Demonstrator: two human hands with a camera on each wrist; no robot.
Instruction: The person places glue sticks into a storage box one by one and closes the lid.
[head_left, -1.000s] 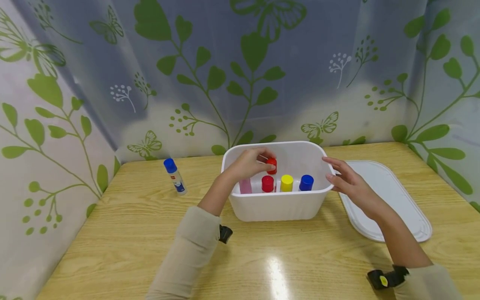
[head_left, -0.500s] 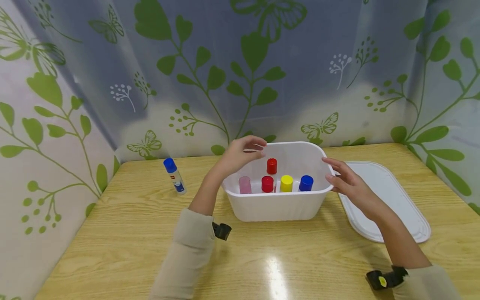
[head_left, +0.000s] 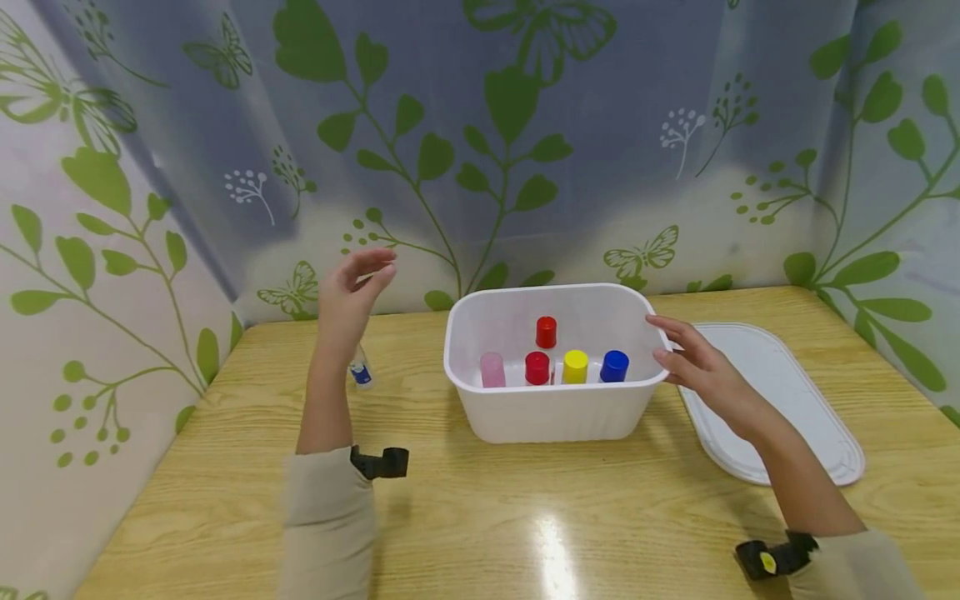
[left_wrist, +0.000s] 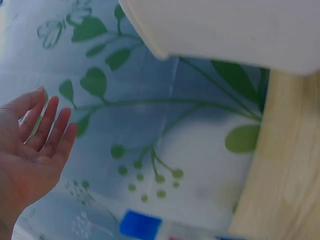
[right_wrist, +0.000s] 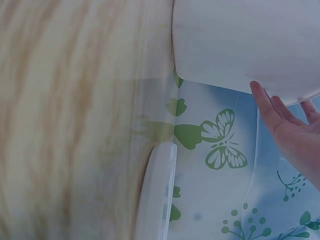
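Observation:
My left hand [head_left: 351,296] is raised behind and above the glue stick [head_left: 361,370], holding nothing, its fingers loosely bent. The hand and forearm hide the stick's upper part in the head view; its blue cap [left_wrist: 141,225] shows in the left wrist view. My right hand [head_left: 697,358] touches the right end of a white plastic bin [head_left: 558,417] with fairly straight fingers at the rim. Inside the bin stand glue sticks with red [head_left: 546,332], another red [head_left: 537,367], yellow [head_left: 575,366] and blue caps [head_left: 614,365]. A pink-capped item [head_left: 492,369] stands at the left; their lower parts are hidden.
A white lid [head_left: 772,400] lies flat on the wooden table [head_left: 465,517], right of the bin and partly under my right forearm. A leaf-patterned curtain [head_left: 420,208] hangs close behind the table's back edge.
My left hand has released the red-capped glue stick at the back of the bin, come out and moved left to above the lone glue stick. The right hand has stayed at the rim.

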